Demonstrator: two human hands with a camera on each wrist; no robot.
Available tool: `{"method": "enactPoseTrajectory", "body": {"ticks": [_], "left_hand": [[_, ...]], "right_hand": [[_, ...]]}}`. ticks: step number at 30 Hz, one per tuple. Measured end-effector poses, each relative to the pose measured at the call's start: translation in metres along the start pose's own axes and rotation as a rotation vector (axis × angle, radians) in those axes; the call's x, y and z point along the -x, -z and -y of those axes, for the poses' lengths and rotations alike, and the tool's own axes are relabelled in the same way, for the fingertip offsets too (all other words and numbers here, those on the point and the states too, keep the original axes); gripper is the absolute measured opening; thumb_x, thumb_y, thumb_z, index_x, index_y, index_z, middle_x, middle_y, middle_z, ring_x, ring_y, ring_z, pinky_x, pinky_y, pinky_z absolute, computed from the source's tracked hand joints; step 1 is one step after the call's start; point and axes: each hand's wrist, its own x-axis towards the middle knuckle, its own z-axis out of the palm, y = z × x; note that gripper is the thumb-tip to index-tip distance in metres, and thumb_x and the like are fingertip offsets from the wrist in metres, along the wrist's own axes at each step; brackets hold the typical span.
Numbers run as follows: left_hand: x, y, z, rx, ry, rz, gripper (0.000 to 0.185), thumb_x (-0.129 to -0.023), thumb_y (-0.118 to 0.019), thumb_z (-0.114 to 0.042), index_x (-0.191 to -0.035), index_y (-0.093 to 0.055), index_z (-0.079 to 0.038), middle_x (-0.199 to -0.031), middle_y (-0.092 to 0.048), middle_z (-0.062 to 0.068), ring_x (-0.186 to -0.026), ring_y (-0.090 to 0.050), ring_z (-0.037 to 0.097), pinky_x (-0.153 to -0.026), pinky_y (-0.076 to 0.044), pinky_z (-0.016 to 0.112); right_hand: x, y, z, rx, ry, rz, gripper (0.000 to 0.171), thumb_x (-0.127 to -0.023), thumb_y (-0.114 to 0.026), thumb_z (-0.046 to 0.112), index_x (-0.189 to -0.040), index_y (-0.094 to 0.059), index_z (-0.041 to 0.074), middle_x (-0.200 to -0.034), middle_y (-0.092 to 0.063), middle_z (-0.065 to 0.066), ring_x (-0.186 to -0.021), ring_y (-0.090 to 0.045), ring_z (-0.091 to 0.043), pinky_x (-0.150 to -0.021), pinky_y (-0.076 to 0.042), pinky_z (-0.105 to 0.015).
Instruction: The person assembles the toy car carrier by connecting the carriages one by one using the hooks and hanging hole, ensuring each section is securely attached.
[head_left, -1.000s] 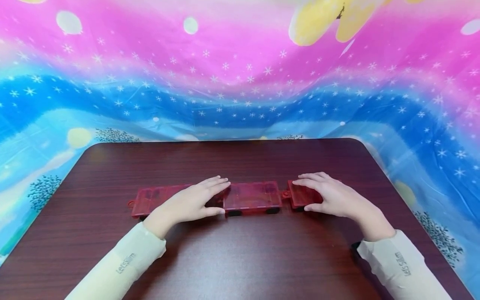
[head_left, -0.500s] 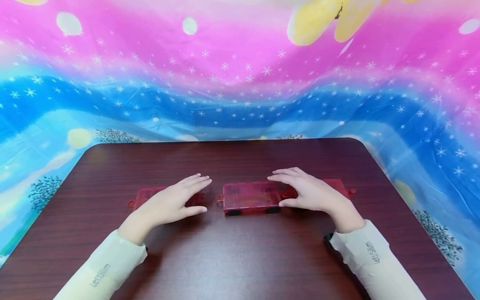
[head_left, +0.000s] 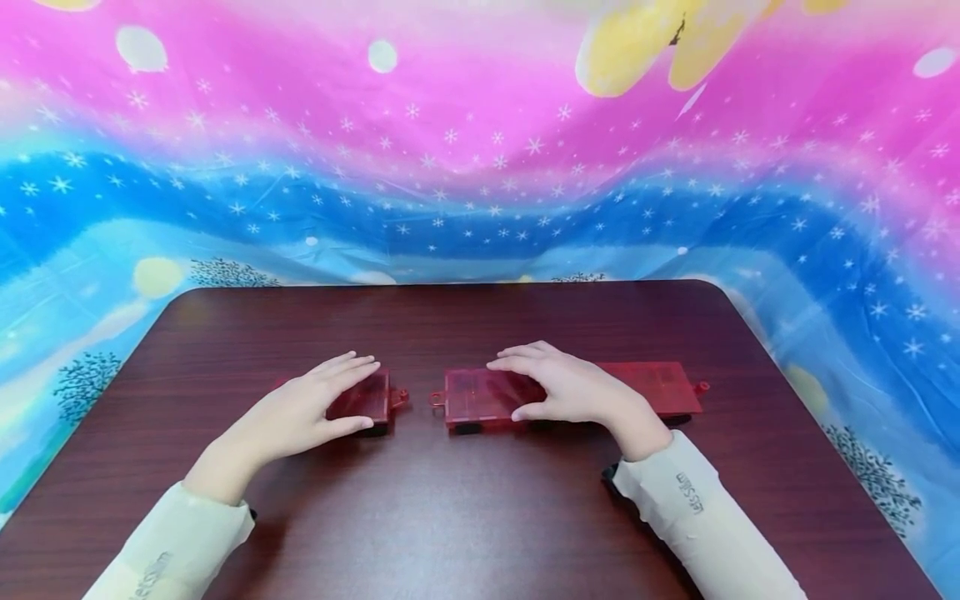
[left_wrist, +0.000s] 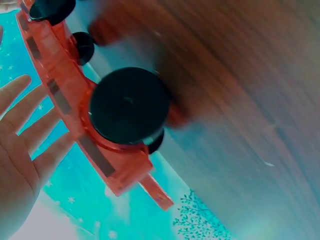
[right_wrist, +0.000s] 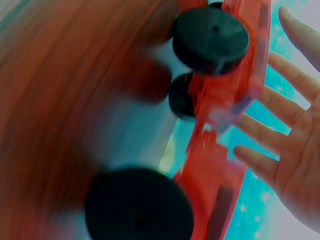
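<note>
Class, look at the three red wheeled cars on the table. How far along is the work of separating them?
Done: the left car stands apart from the middle car, with a gap between their hooks. In hand: the left hand lies flat on the left car, and the right hand covers where the middle car meets the right car. Left: that pair sits end to end, its coupling hidden.
</note>
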Motion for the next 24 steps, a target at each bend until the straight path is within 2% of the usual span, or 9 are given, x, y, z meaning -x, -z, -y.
{"method": "enactPoseTrajectory", "body": {"ticks": [14,24], "left_hand": [[0.0,-0.008,0.011,-0.008,0.029,0.041,0.083,-0.073,-0.069,-0.056,-0.142,-0.038,-0.023,-0.146,-0.037,0.006,-0.136,-0.03,0.028,-0.098,-0.041,0.051],[-0.008,-0.009,0.011,-0.062,-0.017,0.027,0.078,-0.07,-0.073,-0.051,-0.138,-0.044,-0.025,-0.139,-0.046,0.002,-0.124,-0.046,0.025,-0.093,-0.045,0.047]], "right_hand": [[-0.017,-0.014,0.012,0.017,0.015,0.095,0.07,-0.077,-0.071,0.045,-0.139,-0.04,0.032,-0.142,-0.039,0.009,-0.127,-0.035,-0.011,-0.095,-0.045,-0.033],[-0.018,-0.013,0.014,0.014,0.016,0.102,0.069,-0.078,-0.071,0.042,-0.139,-0.041,0.032,-0.14,-0.041,0.007,-0.125,-0.039,-0.012,-0.095,-0.045,-0.033]]}}
